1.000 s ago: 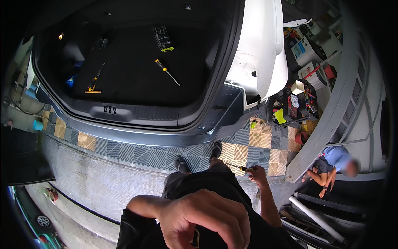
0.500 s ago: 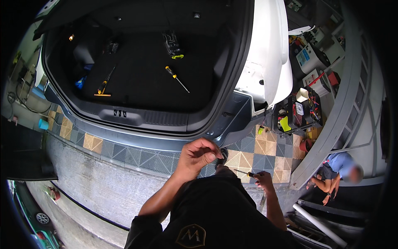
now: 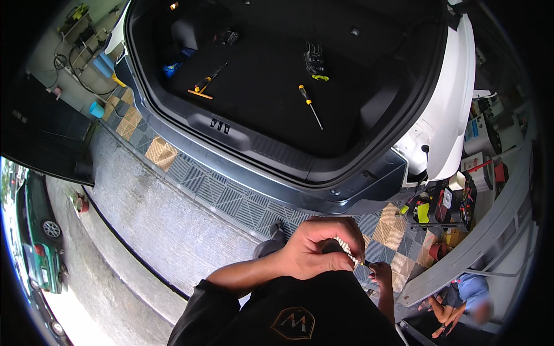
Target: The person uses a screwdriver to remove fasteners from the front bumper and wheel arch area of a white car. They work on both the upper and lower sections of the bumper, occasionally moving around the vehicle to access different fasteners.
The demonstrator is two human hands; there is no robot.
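Head view, from the left: a green car (image 3: 41, 233) stands outside beyond a strip of concrete, and a light-blue bucket (image 3: 97, 109) sits at the far left end of the tiled floor (image 3: 225, 193). Across the far side is a car boot, its dark floor (image 3: 254, 112) carrying a wooden bar (image 3: 200, 94) toward the left with a yellow-and-black tool beside it, then, farther right, a screwdriver (image 3: 306, 98) lying with its shaft pointing near, and beyond that a dark item with lime trim (image 3: 318, 77). Nearer, the left hand (image 3: 323, 248) hangs in front of the body, fingers curled round toward the thumb with floor showing through the gap; whether the tips meet or pinch something small, I cannot tell. Just right of it, partly hidden behind it, a dark-handled tool (image 3: 369, 263) is clamped in the fingers of the right hand (image 3: 381, 273), low at the person's right side and well apart from the boot. The step in hand appears to be simply holding this tool; any move with it would call for a firm grip and the left hand out of its way. Farther right stand a tool cart (image 3: 466, 203) and, near, a crouching co-worker (image 3: 474, 291) in blue.
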